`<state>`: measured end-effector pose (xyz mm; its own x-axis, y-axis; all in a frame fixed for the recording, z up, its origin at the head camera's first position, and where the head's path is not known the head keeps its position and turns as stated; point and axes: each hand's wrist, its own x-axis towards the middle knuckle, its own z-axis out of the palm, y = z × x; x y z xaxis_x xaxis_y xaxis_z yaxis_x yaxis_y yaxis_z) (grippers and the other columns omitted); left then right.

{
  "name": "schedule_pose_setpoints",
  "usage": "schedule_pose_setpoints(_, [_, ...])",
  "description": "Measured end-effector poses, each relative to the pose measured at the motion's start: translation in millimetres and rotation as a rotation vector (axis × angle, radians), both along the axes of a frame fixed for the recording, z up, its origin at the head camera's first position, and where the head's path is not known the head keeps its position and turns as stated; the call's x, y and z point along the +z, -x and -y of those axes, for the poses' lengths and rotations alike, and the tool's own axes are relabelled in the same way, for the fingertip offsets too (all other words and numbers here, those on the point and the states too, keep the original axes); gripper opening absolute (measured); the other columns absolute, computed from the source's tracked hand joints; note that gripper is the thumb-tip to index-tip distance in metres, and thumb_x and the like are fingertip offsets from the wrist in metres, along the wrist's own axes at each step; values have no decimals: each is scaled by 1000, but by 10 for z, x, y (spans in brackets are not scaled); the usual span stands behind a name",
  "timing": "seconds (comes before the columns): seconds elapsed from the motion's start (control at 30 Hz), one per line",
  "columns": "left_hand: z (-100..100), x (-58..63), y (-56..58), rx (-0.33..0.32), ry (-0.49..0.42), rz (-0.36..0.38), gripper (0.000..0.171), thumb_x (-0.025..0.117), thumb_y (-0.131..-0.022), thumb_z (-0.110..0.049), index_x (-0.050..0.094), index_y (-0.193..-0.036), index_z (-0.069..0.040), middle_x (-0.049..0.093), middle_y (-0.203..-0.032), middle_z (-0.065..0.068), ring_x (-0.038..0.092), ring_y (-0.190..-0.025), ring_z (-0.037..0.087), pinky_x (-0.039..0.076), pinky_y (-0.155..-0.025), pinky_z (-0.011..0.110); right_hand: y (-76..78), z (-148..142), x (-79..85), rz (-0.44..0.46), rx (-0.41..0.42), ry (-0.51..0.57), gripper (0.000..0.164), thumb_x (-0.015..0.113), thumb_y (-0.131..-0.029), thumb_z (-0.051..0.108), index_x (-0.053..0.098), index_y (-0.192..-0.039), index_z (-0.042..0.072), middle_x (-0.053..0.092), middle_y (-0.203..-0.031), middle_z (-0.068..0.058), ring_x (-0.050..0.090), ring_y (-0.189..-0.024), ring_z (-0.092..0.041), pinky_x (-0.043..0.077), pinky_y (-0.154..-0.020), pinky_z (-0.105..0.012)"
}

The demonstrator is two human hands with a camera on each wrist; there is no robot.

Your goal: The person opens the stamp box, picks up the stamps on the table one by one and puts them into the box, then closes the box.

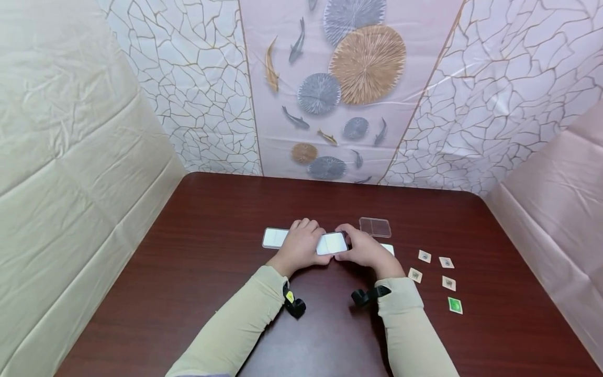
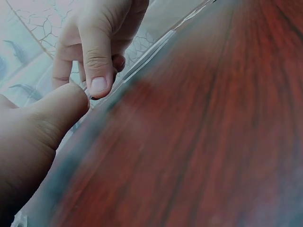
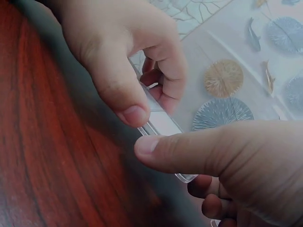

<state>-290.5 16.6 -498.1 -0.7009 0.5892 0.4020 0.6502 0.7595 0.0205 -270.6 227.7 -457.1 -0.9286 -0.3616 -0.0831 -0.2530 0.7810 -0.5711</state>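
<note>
A small flat clear plastic case with a white inside (image 1: 332, 244) is held between both hands, above the middle of the table. My left hand (image 1: 301, 245) grips its left end, thumb along the near edge. The right hand (image 1: 361, 247) pinches its right end between thumb and fingers. In the right wrist view both thumbs press on the near edge of the case (image 3: 163, 124), close to each other. Seen from the left wrist, the right hand (image 2: 102, 38) faces the left thumb (image 2: 57, 111), and the case is mostly hidden by the fingers.
Another white-filled case (image 1: 275, 237) lies partly behind the left hand. A clear case piece (image 1: 375, 227) lies beyond the right hand, which partly covers a white piece (image 1: 388, 248). Several small picture tiles (image 1: 449, 283), one a green tile (image 1: 455, 305), lie at the right.
</note>
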Motion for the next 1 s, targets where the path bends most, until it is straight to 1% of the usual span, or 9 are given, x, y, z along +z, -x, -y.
schedule_pose_setpoints(0.13, [-26,-4,-17,16,5,-25,63,69,-75,-66,71,-110,-15,60,-104,-1,53,-99,20,44,-92,40,-3,-17,15,20,17,20,62,82,-84,15,49,-136,8,62,-97,-8,58,-83,-20,48,-77,-38])
schedule_pose_setpoints(0.33, [-44,-5,-39,30,2,-56,62,71,-73,-67,72,-106,-14,60,-100,0,53,-96,21,45,-89,40,-2,-12,25,-2,46,8,62,81,-85,14,49,-137,6,63,-106,-10,59,-91,-22,49,-83,-41])
schedule_pose_setpoints(0.6, [-93,-15,-67,56,30,-55,63,68,-73,-70,72,-102,-14,60,-97,0,54,-93,20,46,-87,39,-41,2,53,-10,59,-33,60,79,-87,12,49,-139,4,63,-116,-16,61,-100,-26,50,-89,-47])
schedule_pose_setpoints(0.8, [-96,-23,-68,42,26,-59,61,69,-72,-68,71,-97,-13,59,-92,1,56,-88,20,49,-81,37,-42,44,32,-34,59,-57,57,77,-86,8,50,-136,4,62,-111,-14,58,-99,-27,49,-87,-46])
schedule_pose_setpoints(1.0, [-111,-53,-61,35,42,-46,60,70,-71,-68,71,-95,-13,59,-89,0,58,-86,20,49,-81,36,-51,80,20,-24,47,-64,56,77,-84,5,50,-133,4,61,-105,-13,57,-94,-26,50,-84,-44])
